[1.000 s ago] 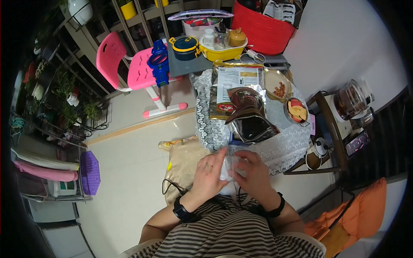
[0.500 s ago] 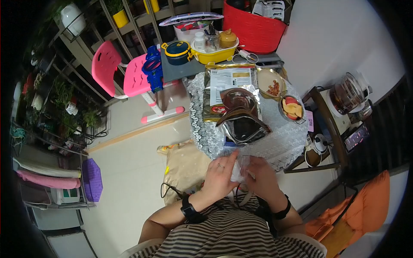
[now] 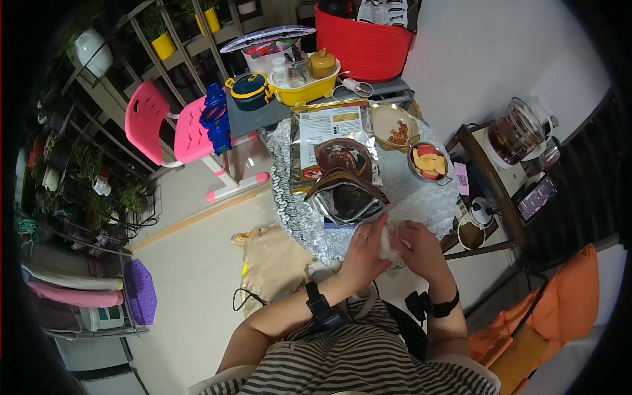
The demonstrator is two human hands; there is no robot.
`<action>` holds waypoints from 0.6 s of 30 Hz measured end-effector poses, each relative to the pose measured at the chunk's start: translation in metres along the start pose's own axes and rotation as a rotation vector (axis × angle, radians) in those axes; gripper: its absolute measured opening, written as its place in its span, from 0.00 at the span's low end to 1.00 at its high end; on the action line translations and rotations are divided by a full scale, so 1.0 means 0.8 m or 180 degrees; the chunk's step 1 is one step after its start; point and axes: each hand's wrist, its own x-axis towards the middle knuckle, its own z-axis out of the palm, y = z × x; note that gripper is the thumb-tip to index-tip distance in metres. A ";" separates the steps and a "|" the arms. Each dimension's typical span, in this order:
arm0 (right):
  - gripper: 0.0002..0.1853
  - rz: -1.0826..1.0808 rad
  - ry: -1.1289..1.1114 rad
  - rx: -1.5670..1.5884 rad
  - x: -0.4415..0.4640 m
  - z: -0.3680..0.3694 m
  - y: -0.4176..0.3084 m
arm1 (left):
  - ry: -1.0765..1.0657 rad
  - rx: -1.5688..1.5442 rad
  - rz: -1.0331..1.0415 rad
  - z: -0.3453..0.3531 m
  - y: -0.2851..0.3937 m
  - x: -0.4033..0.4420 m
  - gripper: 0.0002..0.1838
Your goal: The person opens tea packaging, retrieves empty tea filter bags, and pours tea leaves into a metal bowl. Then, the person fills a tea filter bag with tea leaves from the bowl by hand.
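Observation:
Between my two hands is a small clear plastic bag at the front edge of the table. My left hand wraps its left side, a ring on one finger. My right hand pinches it from the right with bent fingers. What the bag contains is too unclear to tell. Just beyond my hands an open brown foil pouch lies on a larger gold-edged packet with a white label. To their right are a plate of small brown pieces and a metal bowl of sliced fruit.
A silver patterned cloth covers the table. Behind stand a yellow tray with jars, a dark round container and a red basket. A pink chair is at left; a shelf with a glass pot is at right.
My hands, with the plastic bag, have moved right and slightly up, closer to the foil pouch. The camera view has shifted, so the table and the things on it appear further left.

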 end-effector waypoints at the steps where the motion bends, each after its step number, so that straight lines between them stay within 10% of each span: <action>1: 0.06 0.0006 0.0006 0.0003 0.003 0.003 0.004 | 0.0072 0.0037 0.0050 0.004 -0.003 0.003 0.57; 7: 0.07 -0.0193 0.0753 0.0422 0.023 0.011 0.021 | 0.0062 0.0072 0.0018 0.022 -0.023 0.023 0.54; 18: 0.11 -0.0172 -0.0087 0.1064 0.031 -0.009 0.030 | -0.0036 -0.0252 -0.0205 0.018 -0.032 0.022 0.51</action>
